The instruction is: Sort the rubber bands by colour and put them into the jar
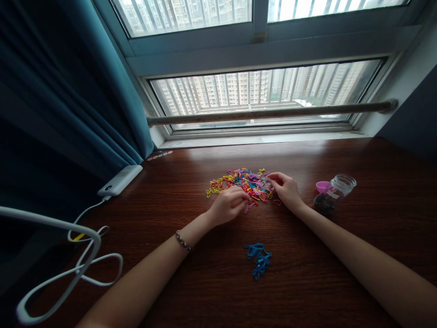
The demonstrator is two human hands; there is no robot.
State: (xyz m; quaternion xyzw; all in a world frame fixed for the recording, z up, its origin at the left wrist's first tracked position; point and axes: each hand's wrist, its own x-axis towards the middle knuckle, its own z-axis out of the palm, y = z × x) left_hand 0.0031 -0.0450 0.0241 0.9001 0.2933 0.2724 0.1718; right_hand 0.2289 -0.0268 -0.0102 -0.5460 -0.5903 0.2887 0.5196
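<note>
- A mixed heap of small multicoloured rubber bands [242, 183] lies on the dark wooden desk [341, 255], toward its far edge.
- The left hand [228, 205] rests on the heap's near-left side; the right hand [286, 190] touches its right side.
- A small cluster of blue rubber bands [258, 259] lies apart, nearer the near edge.
- A clear glass jar [332, 193] lies tipped right of the heap, a pink plastic lid [322, 186] just beside it.
- A white power bank [120, 180] sits at the left edge, its white cable [85, 264] trailing toward the near-left corner.

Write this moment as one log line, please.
left hand: on mixed bands | right hand: pile's edge | blue bands: apart, nearer | jar: right
</note>
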